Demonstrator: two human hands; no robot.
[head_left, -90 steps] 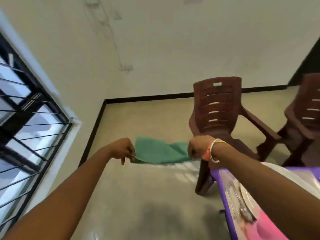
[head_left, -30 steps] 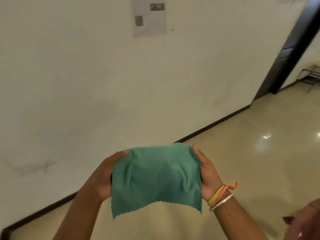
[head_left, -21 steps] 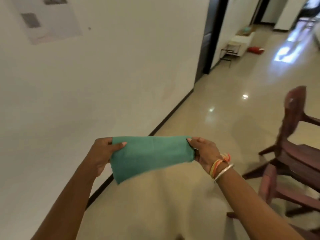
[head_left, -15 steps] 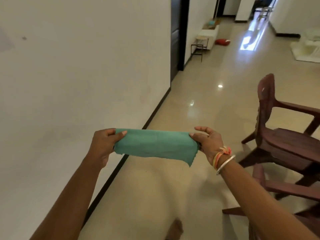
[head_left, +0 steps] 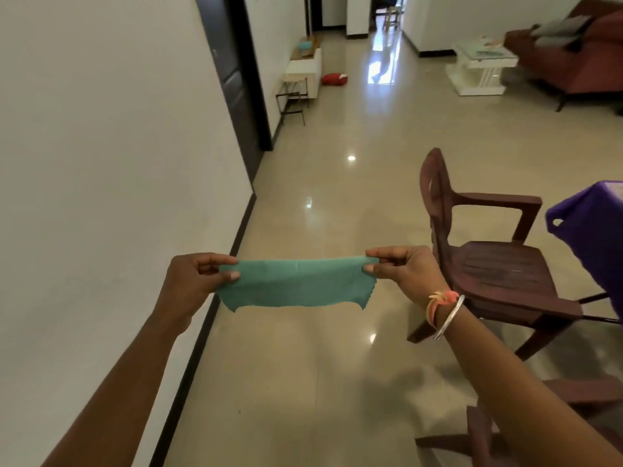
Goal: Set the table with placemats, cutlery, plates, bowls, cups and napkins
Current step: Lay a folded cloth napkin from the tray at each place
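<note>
A green cloth napkin (head_left: 296, 284) hangs stretched in the air between my two hands, over the tiled floor. My left hand (head_left: 194, 281) pinches its left end between thumb and fingers. My right hand (head_left: 404, 271), with bangles on the wrist, pinches the right end. The napkin looks folded in half, its scalloped edge hanging below. A corner of the table's purple cover (head_left: 593, 230) shows at the right edge; the tabletop itself is out of view.
A brown plastic chair (head_left: 488, 264) stands just right of my right hand, and part of another chair (head_left: 505, 429) is at the bottom right. A white wall runs along the left. Down the hall are a small stool (head_left: 292, 94), a white table (head_left: 478, 69) and a sofa (head_left: 580, 52).
My view has swung right from the wall toward the hallway and the chairs. The napkin, held open a second ago, is now a narrower band pulled taut between both hands.
</note>
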